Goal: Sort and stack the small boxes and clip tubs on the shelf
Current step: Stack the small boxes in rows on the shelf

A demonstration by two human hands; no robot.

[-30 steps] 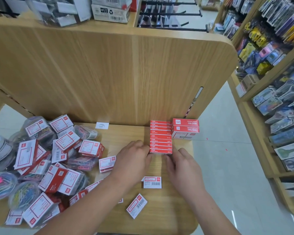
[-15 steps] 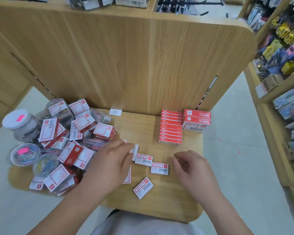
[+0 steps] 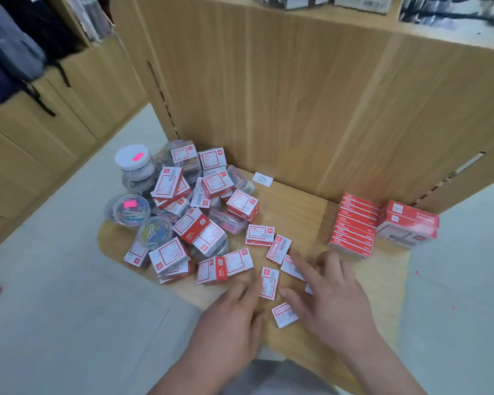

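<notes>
A jumbled pile of small red-and-white boxes [image 3: 200, 223] and clear tubs of coloured clips [image 3: 154, 232] covers the left part of the wooden shelf [image 3: 294, 206]. At the right stands a neat row of thin red boxes [image 3: 354, 226] beside two stacked larger red boxes [image 3: 408, 226]. Several loose small boxes [image 3: 269, 283] lie flat near the front edge. My left hand [image 3: 231, 317] rests on the shelf, fingers straight, touching one of them. My right hand [image 3: 331, 292] hovers with fingers spread over the loose boxes and holds nothing.
A wooden back panel [image 3: 297, 95] rises behind the shelf. A white-lidded jar [image 3: 133, 162] stands at the pile's far left. Wooden cabinets [image 3: 54, 132] line the aisle on the left, over a pale tiled floor [image 3: 54, 280]. A small white label [image 3: 263, 178] lies by the back panel.
Both hands have left the red row and come back to the loose boxes at the front. The view has swung left, and my right hand's fingers have spread out.
</notes>
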